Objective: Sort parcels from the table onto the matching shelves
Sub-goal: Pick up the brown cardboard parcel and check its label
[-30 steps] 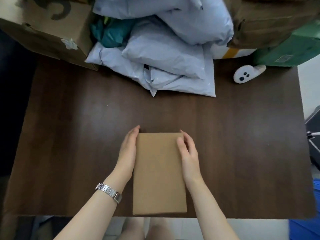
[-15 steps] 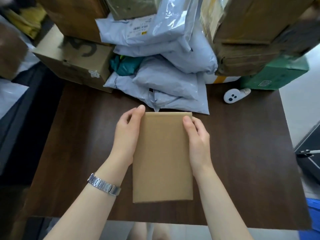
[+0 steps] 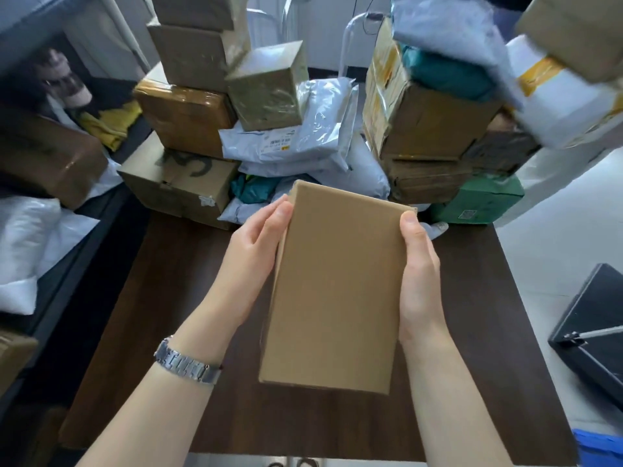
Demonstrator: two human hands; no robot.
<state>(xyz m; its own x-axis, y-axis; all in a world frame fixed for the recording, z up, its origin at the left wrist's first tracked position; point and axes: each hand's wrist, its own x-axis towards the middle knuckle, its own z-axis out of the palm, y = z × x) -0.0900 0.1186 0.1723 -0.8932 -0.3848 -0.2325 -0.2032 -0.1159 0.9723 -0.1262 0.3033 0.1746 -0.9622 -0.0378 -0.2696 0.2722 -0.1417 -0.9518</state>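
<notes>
Both hands are clasping a flat, smooth, rectangular cardboard parcel [image 3: 333, 288] above the dark wooden bench [image 3: 478, 332], left hand [image 3: 251, 256] and right hand [image 3: 419, 281] gripping its long edges.

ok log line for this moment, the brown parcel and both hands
brown parcel: held above table | left hand: gripping left edge | right hand: gripping right edge | label: none visible

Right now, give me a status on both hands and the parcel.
Left hand and right hand grip the brown cardboard parcel by its long sides. Parcel raised over the table. Parcel pile stacked beyond it.
</notes>
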